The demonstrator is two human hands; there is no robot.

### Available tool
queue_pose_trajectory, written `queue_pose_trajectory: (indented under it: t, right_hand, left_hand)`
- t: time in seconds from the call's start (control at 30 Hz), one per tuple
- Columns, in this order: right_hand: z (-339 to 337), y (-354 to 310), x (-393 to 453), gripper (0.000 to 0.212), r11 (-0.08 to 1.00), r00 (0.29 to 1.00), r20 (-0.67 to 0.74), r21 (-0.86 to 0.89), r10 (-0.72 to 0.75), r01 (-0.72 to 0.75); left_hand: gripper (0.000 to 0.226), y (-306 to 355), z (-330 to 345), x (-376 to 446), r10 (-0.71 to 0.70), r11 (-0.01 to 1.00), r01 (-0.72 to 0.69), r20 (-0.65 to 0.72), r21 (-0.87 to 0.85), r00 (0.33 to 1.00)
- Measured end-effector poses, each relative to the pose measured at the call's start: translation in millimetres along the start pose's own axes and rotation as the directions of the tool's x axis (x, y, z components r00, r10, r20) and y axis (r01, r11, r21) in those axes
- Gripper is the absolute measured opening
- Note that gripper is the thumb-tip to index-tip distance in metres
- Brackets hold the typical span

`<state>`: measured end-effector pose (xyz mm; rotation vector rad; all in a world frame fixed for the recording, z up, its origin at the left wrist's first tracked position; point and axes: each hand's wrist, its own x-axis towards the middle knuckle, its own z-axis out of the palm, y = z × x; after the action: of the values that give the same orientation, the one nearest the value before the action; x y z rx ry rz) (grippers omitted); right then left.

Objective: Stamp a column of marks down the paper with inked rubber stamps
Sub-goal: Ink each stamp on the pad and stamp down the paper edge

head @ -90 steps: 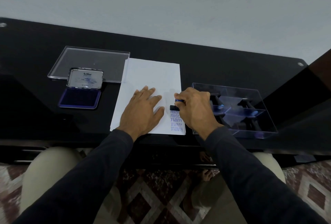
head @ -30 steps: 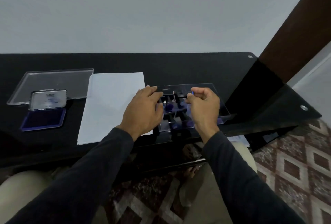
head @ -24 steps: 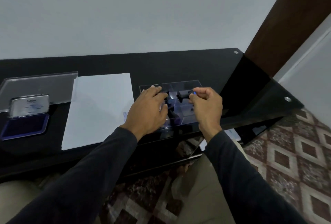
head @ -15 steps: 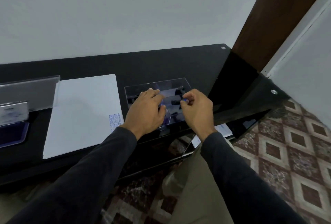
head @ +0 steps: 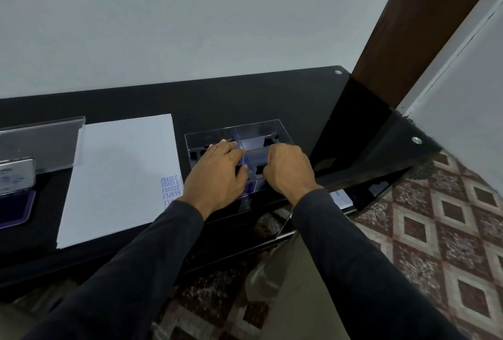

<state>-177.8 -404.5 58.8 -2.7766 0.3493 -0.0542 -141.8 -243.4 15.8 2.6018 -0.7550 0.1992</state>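
Head view: I see both hands in the clear stamp box [head: 280, 129], right of the paper [head: 119, 173]. Left hand [head: 217, 173] lies flat, fingers relaxed; right hand [head: 288, 169] is curled, contents hidden. Risk: inky fingers smudging the near-right marks [head: 170, 187].

- Overall illumination: dim and even, with a cool grey cast on the wall [head: 190, 27].
- Glare: a pale reflection on the clear plastic box [head: 253, 135]; faint sheen on the glossy black desk [head: 245, 100].
- Shadows: soft, no hard edges.
- Distortion: wide-angle bending at the frame edges; straight lines lean.
- Sharpness: slight softness throughout; stamped text on the paper [head: 119, 171] is legible.
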Motion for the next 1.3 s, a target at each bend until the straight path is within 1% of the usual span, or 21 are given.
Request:
queue_pose_trajectory:
  t: [0.13, 0.23, 0.33, 0.47, 0.57, 0.63, 0.77, 0.9, 0.97, 1.03, 1.13, 1.2, 1.3]
  right_hand:
    - [0, -5, 4, 0.018, 0.998, 0.998, 0.022, -0.032, 0.055, -0.054]
    - [1, -6, 5, 0.025, 0.997, 0.998, 0.026, -0.034, 0.065, -0.064]
    - [1, -4, 8, 0.023, 0.998, 0.997, 0.02, -0.013, 0.068, -0.068]
    - [-2, 1, 18, 0.003, 0.999, 0.997, -0.067, 0.003, 0.04, -0.04]
    - [-4, 8, 30, 0.007, 1.0, 0.988, -0.156, -0.015, -0.017, 0.015]
    - [-4, 13, 41, 0.01, 0.998, 0.984, -0.169, -0.056, -0.052, 0.043]
    - [-7, 18, 58, 0.011, 0.991, 0.99, -0.119, -0.115, -0.082, 0.068]
    - [-8, 18, 71, 0.013, 0.989, 0.998, -0.02, -0.134, -0.063, 0.059]
    - [-3, 18, 79, 0.02, 0.989, 0.998, 0.048, -0.144, -0.031, 0.038]
    - [1, 15, 84, 0.033, 0.979, 0.99, 0.137, -0.2, -0.018, 0.045]
    - [-1, 11, 89, 0.04, 0.97, 0.981, 0.195, -0.242, 0.02, 0.029]
    - [-3, 10, 89, 0.04, 0.97, 0.983, 0.185, -0.24, 0.005, 0.04]
    - [-4, 5, 93, 0.029, 0.963, 0.974, 0.228, -0.267, 0.02, 0.043]
  left_hand:
    - [0.048, 2, -2, -1, 0.0, 1.0, 0.0, -0.01, 0.002, 1.0]
    - [0.049, 1, -1, 0, -0.008, 1.0, 0.008, -0.005, -0.009, 1.0]
    - [0.047, 0, 1, 3, -0.017, 0.999, 0.017, 0.006, -0.03, 1.0]
    - [0.041, -5, 2, 11, -0.033, 0.997, 0.034, 0.018, -0.069, 0.999]
    - [0.038, -8, 1, 24, -0.039, 0.996, 0.038, -0.003, -0.082, 0.999]
    - [0.041, -10, 0, 33, -0.045, 0.994, 0.043, -0.014, -0.101, 0.999]
    - [0.048, -18, 1, 49, -0.037, 0.994, 0.037, 0.007, -0.101, 0.999]
    - [0.053, -25, 6, 59, -0.008, 0.994, 0.011, 0.025, -0.106, 1.0]
    - [0.053, -27, 9, 63, 0.003, 0.995, -0.001, 0.017, -0.098, 1.0]
    - [0.054, -31, 13, 65, 0.01, 0.997, -0.009, 0.015, -0.074, 1.0]
    - [0.056, -35, 17, 67, 0.021, 0.999, -0.02, 0.02, -0.049, 1.0]
    - [0.057, -36, 17, 66, 0.027, 0.999, -0.026, 0.014, -0.042, 1.0]
    - [0.056, -37, 18, 67, 0.033, 0.998, -0.032, 0.01, -0.048, 0.999]
